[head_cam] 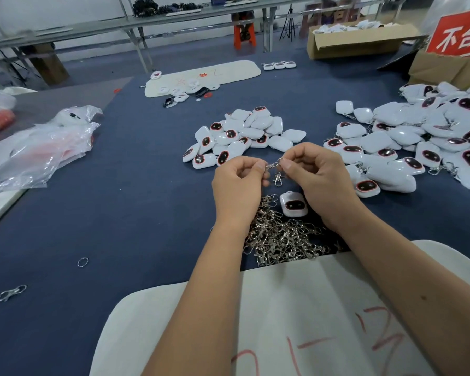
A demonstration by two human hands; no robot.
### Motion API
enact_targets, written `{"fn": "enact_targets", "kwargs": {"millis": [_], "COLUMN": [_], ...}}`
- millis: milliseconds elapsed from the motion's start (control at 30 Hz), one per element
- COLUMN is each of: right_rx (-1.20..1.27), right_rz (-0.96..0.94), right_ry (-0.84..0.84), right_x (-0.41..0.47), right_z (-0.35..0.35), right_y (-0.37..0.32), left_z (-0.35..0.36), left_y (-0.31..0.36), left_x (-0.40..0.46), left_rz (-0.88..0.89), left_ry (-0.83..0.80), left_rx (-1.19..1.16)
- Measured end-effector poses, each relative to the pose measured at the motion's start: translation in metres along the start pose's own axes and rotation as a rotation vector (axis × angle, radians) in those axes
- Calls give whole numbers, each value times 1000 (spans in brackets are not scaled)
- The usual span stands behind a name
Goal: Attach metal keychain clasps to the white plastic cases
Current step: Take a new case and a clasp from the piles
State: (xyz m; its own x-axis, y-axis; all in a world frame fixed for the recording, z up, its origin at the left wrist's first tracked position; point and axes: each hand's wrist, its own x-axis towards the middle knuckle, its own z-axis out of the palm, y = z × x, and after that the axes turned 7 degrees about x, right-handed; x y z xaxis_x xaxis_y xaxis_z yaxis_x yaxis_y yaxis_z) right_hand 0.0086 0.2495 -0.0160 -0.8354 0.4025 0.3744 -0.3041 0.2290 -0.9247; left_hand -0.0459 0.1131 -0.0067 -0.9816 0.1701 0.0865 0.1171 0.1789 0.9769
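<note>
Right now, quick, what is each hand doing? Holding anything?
Left hand: fingers curled, pinching one end of a metal clasp.
Right hand: fingers curled, pinching the other end of the same clasp, whose hook hangs below.

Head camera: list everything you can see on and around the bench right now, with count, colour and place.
Held clasp: one, silver, pinched between both hands above the bench.
Clasp heap: many, silver, under the wrists.
Single case: one, white with dark window, beside the clasp heap.
Middle case pile: dozens, white, beyond the hands.
Right case pile: many, white, some with rings showing, far right.
Loose ring: one, silver, left on the blue mat.
Stray clasp: one, silver, near left edge.
Plastic bags: clear, crumpled, left.
Cardboard box: one, brown, back right.
Red sign: one, top right.
Left hand: pinching the held clasp.
Right hand: pinching the held clasp.
</note>
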Motion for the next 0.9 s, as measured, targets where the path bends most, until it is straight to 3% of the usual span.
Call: {"fn": "enact_targets", "kwargs": {"millis": [100,300,900], "right_rx": [-11,-12,-53], "right_rz": [-24,-22,-44], "right_ry": [59,47,-19], "right_x": [2,0,-2], "right_z": [0,0,-3], "right_y": [1,-2,-5], "left_z": [0,1,0], "left_y": [1,4,4], "left_x": [-2,-4,-5], "left_rz": [135,254,224], "left_ry": [46,-93,-153], "left_rx": [107,100,132]}}
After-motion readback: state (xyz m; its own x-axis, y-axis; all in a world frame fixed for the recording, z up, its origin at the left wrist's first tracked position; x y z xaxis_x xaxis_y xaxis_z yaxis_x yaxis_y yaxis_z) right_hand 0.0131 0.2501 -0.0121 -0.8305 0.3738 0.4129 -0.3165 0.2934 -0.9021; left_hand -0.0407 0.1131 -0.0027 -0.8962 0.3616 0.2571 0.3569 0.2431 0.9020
